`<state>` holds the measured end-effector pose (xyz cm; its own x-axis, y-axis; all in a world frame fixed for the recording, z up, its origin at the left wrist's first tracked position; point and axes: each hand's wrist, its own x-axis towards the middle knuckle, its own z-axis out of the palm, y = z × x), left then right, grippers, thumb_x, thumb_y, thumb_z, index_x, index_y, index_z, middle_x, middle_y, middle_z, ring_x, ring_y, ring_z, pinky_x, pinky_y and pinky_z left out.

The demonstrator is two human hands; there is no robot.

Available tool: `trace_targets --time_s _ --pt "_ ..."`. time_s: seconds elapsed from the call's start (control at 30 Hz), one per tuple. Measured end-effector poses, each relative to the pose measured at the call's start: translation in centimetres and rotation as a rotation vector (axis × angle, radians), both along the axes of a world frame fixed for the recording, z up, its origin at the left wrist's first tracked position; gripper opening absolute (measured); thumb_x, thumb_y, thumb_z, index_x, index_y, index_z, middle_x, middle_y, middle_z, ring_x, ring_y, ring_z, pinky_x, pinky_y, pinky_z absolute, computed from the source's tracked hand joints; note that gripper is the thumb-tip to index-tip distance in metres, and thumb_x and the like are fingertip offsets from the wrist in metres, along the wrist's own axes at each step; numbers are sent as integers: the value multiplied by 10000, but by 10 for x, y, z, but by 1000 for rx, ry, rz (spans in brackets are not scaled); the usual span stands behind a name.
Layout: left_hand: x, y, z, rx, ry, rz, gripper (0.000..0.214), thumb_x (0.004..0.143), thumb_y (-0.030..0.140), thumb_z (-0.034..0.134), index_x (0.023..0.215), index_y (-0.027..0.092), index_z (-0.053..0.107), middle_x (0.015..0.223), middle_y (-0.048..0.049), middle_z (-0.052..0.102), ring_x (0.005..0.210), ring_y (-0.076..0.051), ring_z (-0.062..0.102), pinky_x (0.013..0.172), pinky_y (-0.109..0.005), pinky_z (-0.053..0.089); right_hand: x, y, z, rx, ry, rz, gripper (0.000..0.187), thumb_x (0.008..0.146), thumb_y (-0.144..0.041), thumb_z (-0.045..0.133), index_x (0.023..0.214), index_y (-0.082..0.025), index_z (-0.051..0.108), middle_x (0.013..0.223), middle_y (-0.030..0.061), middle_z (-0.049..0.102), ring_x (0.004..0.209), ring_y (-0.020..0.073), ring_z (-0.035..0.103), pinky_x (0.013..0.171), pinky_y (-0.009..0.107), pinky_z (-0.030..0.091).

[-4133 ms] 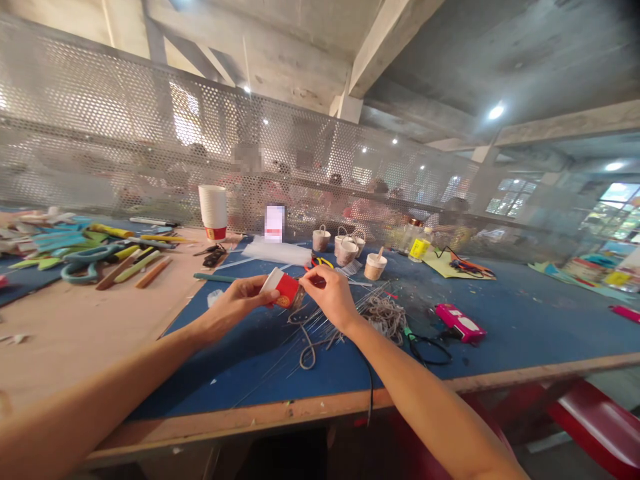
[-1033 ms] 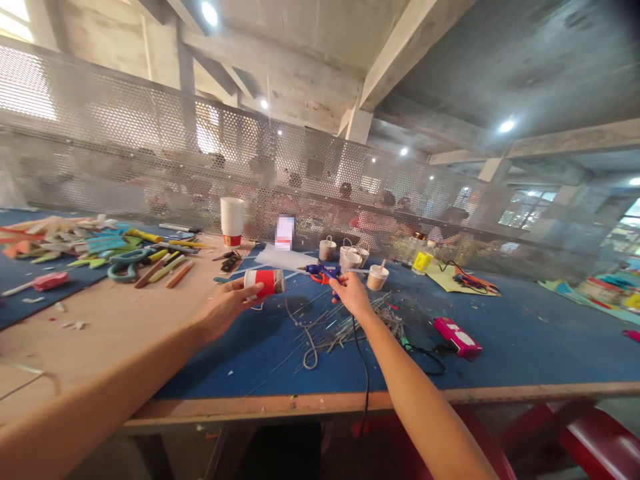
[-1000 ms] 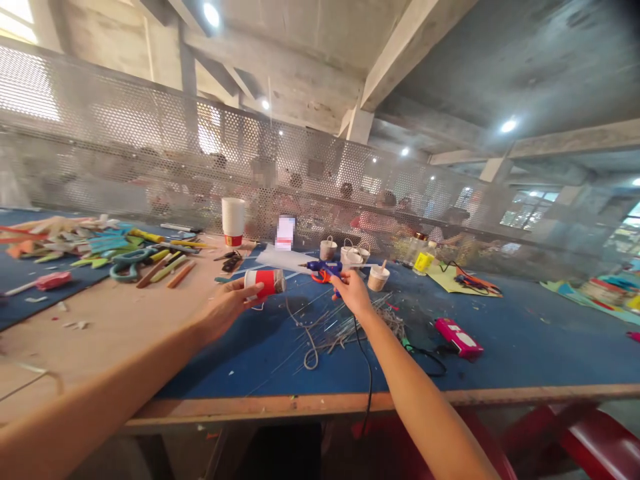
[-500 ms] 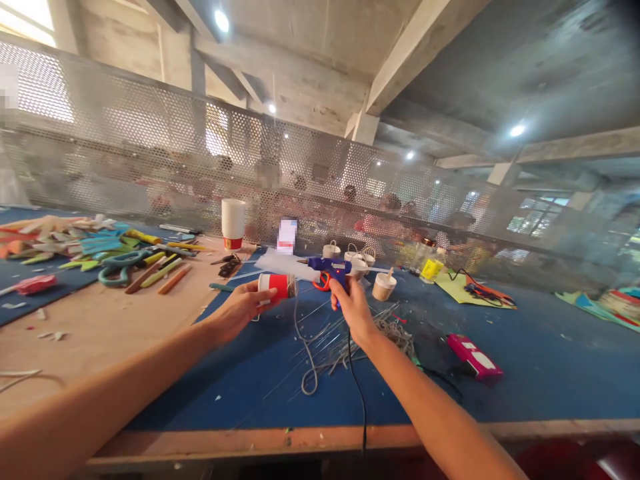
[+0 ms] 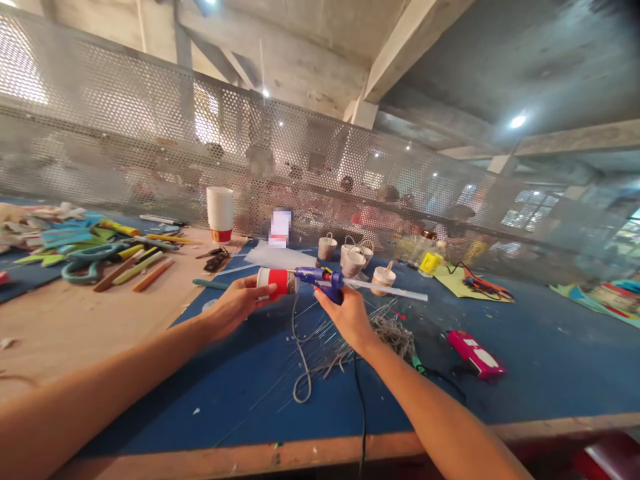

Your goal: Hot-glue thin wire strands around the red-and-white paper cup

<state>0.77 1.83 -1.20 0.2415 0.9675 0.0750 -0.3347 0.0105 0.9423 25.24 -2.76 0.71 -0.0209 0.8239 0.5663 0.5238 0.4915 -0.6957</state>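
No legible text anywhere (yellow bottle label [image 5: 426, 263] too blurred).

The red-and-white paper cup [image 5: 274, 281] looks smooth and matt; the blue plastic glue gun [image 5: 320, 277] has a slight gloss. The blue table mat [image 5: 550, 320] is matt and scuffed, the wooden tabletop [image 5: 60, 327] bare, the perforated metal screen [image 5: 125, 147] dull grey

Above the table [image 5: 225, 407], the left hand [image 5: 233, 308] holds a cup [image 5: 274, 281] lying sideways, just left of the glue gun [image 5: 320, 278] in the right hand [image 5: 346, 315]. Twine [image 5: 395, 331] lies right of that hand. Behind them stand 4 small pots [image 5: 353, 261]. A stack of cups [image 5: 220, 212] stands behind left, scissors [image 5: 83, 259] lie far left, and a mesh screen [image 5: 150, 153] runs along the back.
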Motion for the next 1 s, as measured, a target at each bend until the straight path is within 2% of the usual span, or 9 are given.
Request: trace_targets --time_s 0.13,0.27,0.43,0.67,1.0 --pt "-2 -5 0 37 28 0 357 708 329 926 1003 150 835 1063 -121 836 1007 -259 746 998 -383 554 -1 -1 -7 111 -151 2 258 914 -383 678 1040 -182 778 909 79 793 814 240 728 799 338 566" --pt "-3 -7 1 67 85 26 350 719 374 919 999 178 842 1067 -107 840 995 -258 757 1015 -389 547 1 0 -15 166 -263 -44 270 933 -403 672 1092 -204 761 917 86 790 812 260 736 784 354 570" --pt "-5 -6 -1 99 90 52 398 683 398 933 1022 209 845 1066 -107 841 1058 -297 759 1029 -403 552 2 -1 -13 160 -263 -105 346 942 -502 672 1115 -214 756 927 105 793 856 299 742 800 388 573" --pt "-5 -9 0 131 136 58 442 684 434 924 1039 184 841 1082 -142 833 1058 -321 758 1004 -417 558 1 -3 -9 164 -349 -127 341 943 -499 681 1121 -218 757 956 110 799 869 311 746 797 393 565" --pt "-6 -9 -3 170 180 50 380 742 443 886 1046 219 839 1101 -113 832 1047 -304 747 1009 -414 532 3 -1 -12 178 -424 -159 329 951 -493 687 1115 -217 754 980 117 802 871 317 754 778 384 559"
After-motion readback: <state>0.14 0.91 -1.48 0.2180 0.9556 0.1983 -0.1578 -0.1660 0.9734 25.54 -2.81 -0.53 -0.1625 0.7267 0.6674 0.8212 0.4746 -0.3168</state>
